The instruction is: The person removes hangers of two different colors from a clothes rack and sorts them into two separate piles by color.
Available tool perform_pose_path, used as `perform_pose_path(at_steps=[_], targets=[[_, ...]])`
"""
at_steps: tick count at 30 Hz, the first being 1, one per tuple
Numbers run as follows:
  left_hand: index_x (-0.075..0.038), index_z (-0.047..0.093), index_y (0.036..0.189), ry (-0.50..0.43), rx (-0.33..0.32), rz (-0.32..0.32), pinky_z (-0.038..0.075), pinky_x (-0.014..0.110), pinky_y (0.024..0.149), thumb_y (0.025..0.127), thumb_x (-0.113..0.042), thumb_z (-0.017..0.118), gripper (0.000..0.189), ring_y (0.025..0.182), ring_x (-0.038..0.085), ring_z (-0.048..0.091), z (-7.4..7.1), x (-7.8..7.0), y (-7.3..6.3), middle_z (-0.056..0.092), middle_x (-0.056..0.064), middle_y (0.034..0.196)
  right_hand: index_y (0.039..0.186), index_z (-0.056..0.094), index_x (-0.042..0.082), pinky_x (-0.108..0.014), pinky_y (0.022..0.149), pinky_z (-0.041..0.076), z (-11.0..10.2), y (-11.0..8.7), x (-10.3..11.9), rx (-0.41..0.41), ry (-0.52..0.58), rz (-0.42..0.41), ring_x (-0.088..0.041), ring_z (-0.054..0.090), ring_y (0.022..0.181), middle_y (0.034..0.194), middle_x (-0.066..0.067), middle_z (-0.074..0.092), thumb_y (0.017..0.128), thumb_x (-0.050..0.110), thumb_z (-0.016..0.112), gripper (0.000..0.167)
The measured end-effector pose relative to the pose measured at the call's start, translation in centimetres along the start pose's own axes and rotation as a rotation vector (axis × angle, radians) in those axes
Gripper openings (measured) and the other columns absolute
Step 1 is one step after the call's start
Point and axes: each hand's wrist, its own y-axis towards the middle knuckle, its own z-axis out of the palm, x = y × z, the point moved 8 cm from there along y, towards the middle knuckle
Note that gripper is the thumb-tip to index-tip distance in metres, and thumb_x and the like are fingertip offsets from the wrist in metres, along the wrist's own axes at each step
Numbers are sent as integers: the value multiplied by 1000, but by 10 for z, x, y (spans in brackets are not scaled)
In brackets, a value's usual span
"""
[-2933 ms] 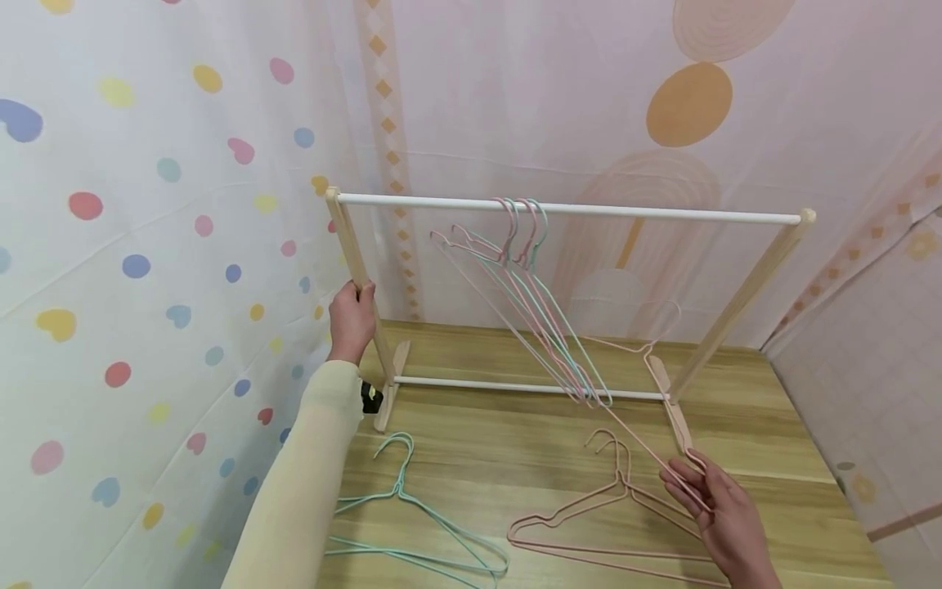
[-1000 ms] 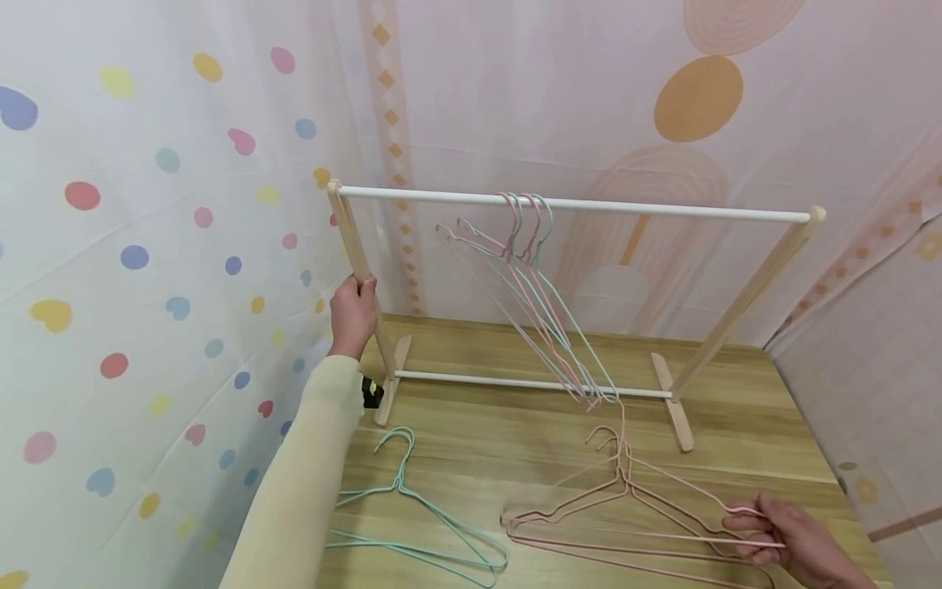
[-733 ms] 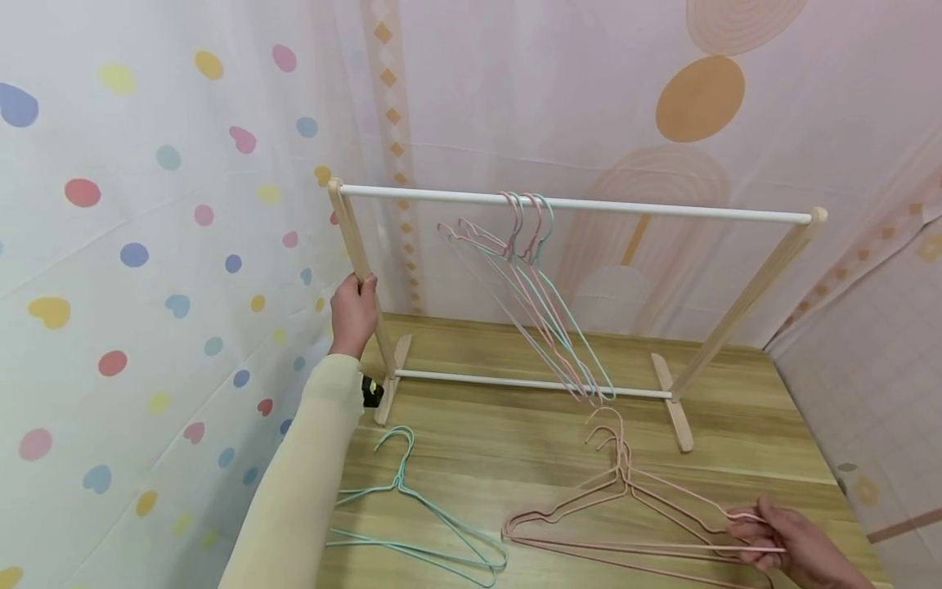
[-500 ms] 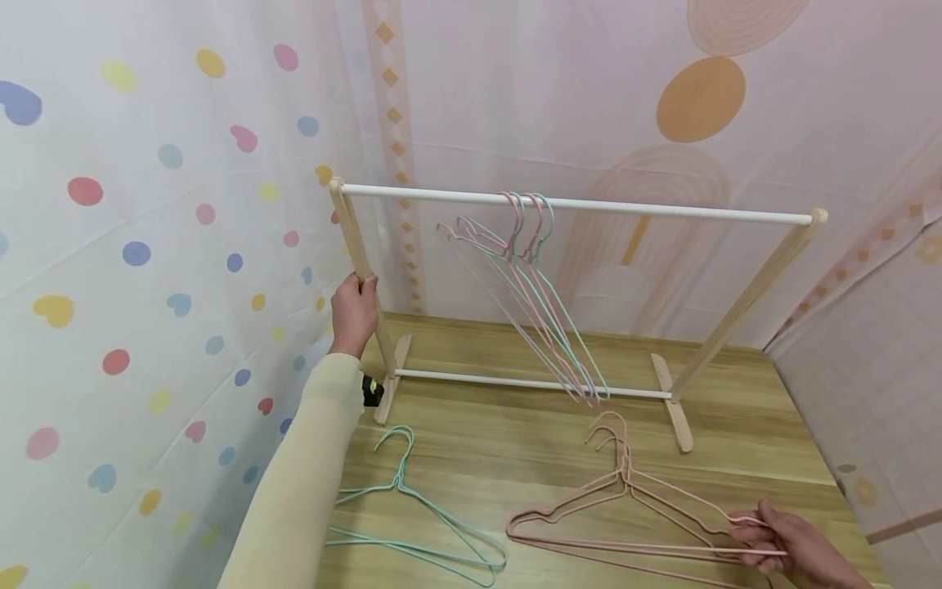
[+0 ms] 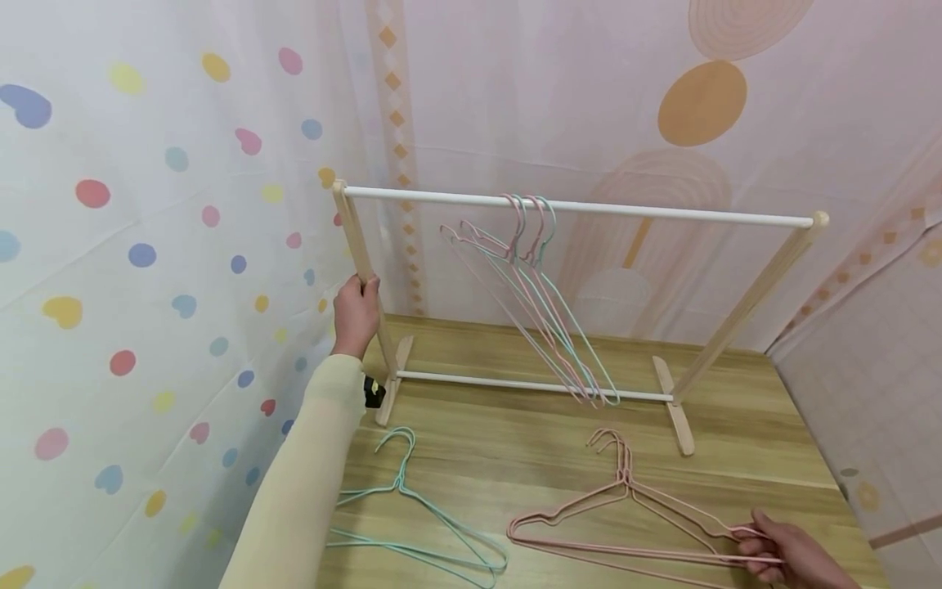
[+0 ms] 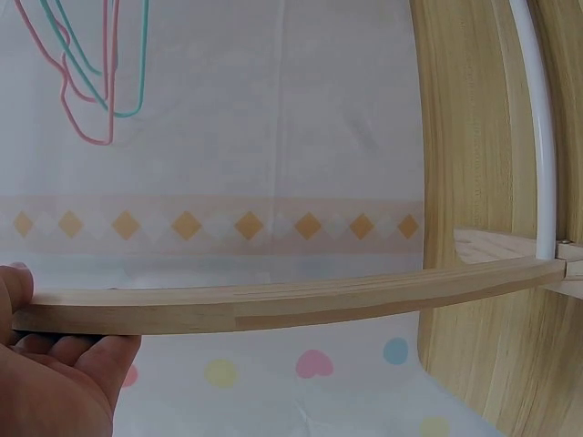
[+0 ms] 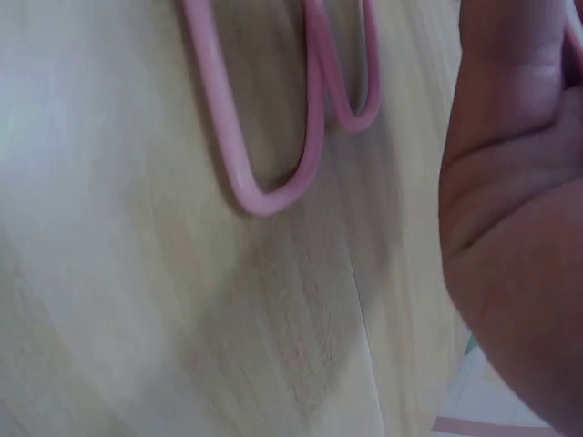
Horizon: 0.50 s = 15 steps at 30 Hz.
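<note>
My left hand [image 5: 356,317] grips the left wooden post [image 6: 273,305] of a clothes rack, its fingers wrapped around the wood. At the lower right, my right hand [image 5: 791,552] holds the right end of a pink hanger [image 5: 680,501]. This hanger lies almost lined up over other pink hangers [image 5: 581,501] on the wooden surface, hooks together and pointing away from me. The right wrist view shows rounded pink hanger ends [image 7: 223,109] beside my thumb side; the grip itself is mostly out of that frame. Several pink and teal hangers [image 5: 561,307] hang from the white rail [image 5: 662,213].
Teal hangers [image 5: 441,518] lie stacked at the lower left, partly behind my left sleeve [image 5: 305,466]. A white lower bar [image 5: 478,381] joins the rack's wooden feet [image 5: 683,429]. A small black object [image 5: 374,393] sits by the left foot. Patterned curtains [image 5: 184,164] surround the wooden surface.
My right hand has brought the pink hanger from beside the rack's right foot down onto the pink pile, and its hook has sunk beside the others. My left hand keeps its hold.
</note>
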Motion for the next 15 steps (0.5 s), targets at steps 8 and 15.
perform_pose_path(at_steps=[8,15], targets=[[5,59,105,10,-4,9,40,38,59,105,-28,44,36,66,29,46,0,0,1,46,14,75,109,64,1,-25,66,51,-13,-4,-6,-149,-54,58,-11,60,73,91,0,64,107,43,26,57],[4,58,104,1,4,1,39,38,59,105,-26,45,33,65,28,44,2,0,0,45,14,74,108,62,-9,-32,68,54,-27,-14,-6,-412,-238,105,-16,65,77,88,-3,67,106,42,34,58]])
